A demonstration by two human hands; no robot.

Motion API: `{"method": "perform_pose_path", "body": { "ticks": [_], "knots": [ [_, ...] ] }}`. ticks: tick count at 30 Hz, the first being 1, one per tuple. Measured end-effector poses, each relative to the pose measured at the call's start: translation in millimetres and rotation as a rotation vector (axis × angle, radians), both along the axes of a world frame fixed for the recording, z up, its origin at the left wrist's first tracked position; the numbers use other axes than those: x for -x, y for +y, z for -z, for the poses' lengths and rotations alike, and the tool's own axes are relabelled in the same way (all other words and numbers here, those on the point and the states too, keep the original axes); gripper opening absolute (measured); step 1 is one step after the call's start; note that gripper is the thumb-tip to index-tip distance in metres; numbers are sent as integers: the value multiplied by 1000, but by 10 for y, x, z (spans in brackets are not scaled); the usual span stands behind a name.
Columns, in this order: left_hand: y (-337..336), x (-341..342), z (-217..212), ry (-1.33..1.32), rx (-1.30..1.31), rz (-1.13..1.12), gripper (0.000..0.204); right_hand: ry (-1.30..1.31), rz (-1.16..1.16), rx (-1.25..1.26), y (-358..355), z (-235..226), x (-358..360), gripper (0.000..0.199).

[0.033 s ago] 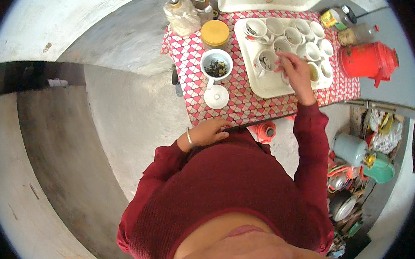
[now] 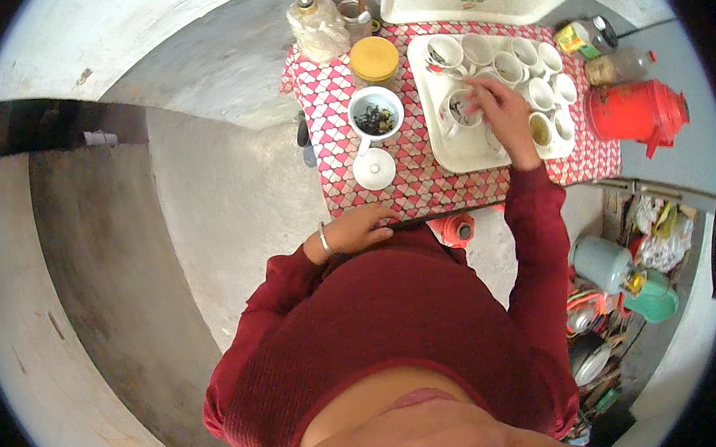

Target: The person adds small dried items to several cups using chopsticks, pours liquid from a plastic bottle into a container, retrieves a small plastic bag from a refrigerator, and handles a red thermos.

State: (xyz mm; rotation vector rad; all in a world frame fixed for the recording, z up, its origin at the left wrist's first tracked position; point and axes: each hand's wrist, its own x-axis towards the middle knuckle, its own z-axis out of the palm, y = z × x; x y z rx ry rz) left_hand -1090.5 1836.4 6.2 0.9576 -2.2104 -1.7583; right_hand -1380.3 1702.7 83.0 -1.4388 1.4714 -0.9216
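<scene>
My right hand (image 2: 502, 115) is over the white tray (image 2: 473, 158), its fingers stretched toward the far left and somewhat apart. The fingertips are slightly blurred; I see nothing held between them. Beside them is a white cup (image 2: 460, 108) with dark leaf bits inside. Several more white cups crowd the tray, and my hand hides some of them. My left hand (image 2: 359, 228), with a bangle on its wrist, lies at the table's near edge, fingers loosely out and holding nothing. Left of the tray stands a white handled mug (image 2: 376, 93) holding dark leaves, its round white lid (image 2: 374, 169) lying nearer me.
A yellow-lidded jar (image 2: 375, 59), a pump bottle (image 2: 316, 31) and a canister stand at the far left. A red thermos jug (image 2: 634, 113) and two bottles are on the right. Below right, a grey gas cylinder (image 2: 600, 263) sits among clutter.
My right hand has shifted slightly left and away from me over the cups, and its fingers look more spread. My left hand stays where it was.
</scene>
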Motion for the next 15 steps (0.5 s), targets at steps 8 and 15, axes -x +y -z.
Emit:
{"method": "perform_pose_path", "body": {
  "ticks": [8,15],
  "knots": [
    [178,7,-318,-46,-34,-438,37,76,-193,126,-1621,322,-983,53],
    [149,140,-643,55,-5,-708,31,353,-101,441,-2122,430,-1373,44]
  ]
}}
